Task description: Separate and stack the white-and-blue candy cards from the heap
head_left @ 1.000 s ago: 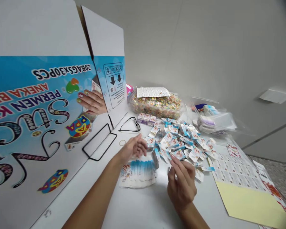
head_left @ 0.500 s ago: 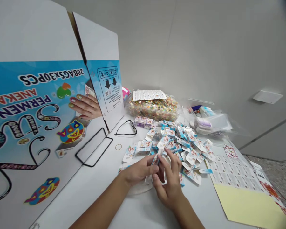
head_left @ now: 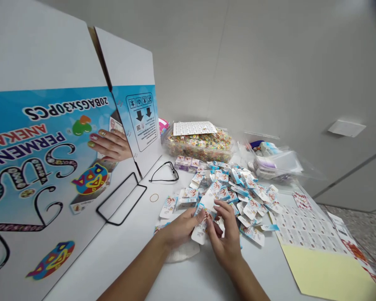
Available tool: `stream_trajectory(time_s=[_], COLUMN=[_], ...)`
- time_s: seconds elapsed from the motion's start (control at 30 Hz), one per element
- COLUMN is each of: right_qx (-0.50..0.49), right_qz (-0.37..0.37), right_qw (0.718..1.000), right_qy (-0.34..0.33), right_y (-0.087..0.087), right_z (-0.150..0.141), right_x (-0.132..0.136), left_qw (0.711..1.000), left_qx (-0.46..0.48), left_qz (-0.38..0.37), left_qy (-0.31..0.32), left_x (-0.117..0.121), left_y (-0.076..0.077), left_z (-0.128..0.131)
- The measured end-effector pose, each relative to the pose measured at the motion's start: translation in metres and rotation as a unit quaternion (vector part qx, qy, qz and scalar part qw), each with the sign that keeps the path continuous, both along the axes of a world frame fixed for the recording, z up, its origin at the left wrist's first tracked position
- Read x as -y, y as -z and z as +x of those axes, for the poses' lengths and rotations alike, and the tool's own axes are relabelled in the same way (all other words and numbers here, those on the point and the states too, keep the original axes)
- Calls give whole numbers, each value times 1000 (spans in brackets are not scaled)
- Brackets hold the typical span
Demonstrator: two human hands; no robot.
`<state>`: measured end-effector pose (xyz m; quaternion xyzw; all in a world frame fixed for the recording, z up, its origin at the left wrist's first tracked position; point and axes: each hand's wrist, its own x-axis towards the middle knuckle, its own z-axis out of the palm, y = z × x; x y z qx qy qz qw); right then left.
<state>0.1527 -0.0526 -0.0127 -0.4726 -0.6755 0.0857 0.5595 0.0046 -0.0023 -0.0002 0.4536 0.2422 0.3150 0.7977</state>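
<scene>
My left hand (head_left: 183, 226) pinches a small printed candy carton (head_left: 201, 232), its thumb lying across the front. The carton is white and blue with a red hand picture, and its end flaps stand out at top and bottom. On its right side, the thumb and bent fingers of my right hand (head_left: 228, 238) close on the edge. Part of the carton is hidden by my fingers. Just beyond my hands lies a heap of similar cartons (head_left: 252, 207), many with flaps open. A white, roundish thing (head_left: 183, 254) sits on the table beneath my left hand.
A large printed box (head_left: 59, 167) stands along the left. Behind the heap is a clear tub of small wrapped pieces (head_left: 197, 146) with a sticker sheet (head_left: 194, 128) on top. Eyeglasses (head_left: 164, 172) and a rubber band (head_left: 154, 197) lie left. Sticker sheets (head_left: 310, 230) and yellow paper (head_left: 326, 267) lie right.
The carton has turned from edge-on to showing its broad printed face, with its flaps visible. My fingers have shifted along it. The view has tilted slightly.
</scene>
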Motion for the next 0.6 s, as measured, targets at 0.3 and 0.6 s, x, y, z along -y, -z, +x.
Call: stream_trajectory(time_s=[0.3, 0.6], right_qx=[-15, 69], right_qz=[27, 3], right_qw=[999, 997], right_qy=[19, -14], right_y=[4, 7], right_z=[-1, -9], right_x=[-2, 3], left_qw=[993, 984], left_qx=[73, 114], left_qz=[-88, -126], left_qy=[7, -47], left_x=[1, 9], left_y=[-1, 2], left_z=[2, 17])
